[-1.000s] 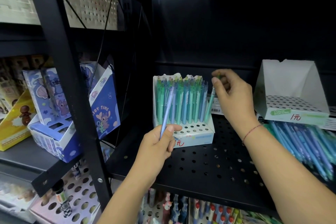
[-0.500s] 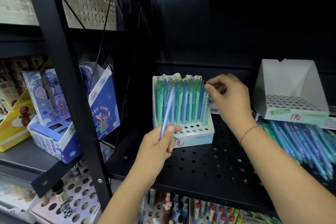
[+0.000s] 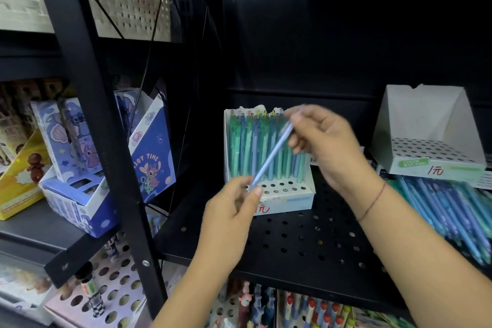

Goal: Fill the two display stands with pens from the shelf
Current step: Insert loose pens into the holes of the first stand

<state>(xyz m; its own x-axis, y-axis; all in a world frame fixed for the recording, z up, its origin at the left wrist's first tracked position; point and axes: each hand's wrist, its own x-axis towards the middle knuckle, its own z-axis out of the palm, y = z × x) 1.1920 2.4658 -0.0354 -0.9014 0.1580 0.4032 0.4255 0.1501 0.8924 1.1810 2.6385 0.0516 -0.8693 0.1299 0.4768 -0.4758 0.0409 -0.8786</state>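
Note:
A light blue pen slants in front of the left display stand, whose back rows are packed with green and blue pens while its front holes are bare. My left hand pinches the pen's lower end. My right hand, blurred, holds the pen's upper end with its fingertips. A second white stand at the right holds no pens. Below it, a heap of loose blue and green pens lies on the black perforated shelf.
A black shelf post rises at the left, with cartoon-printed blue boxes and a yellow box beyond it. More pens stand in perforated trays on the level below.
My right hand let go of the green pen it set into the left stand and came down to take the top of the blue pen. The pen now tilts further right.

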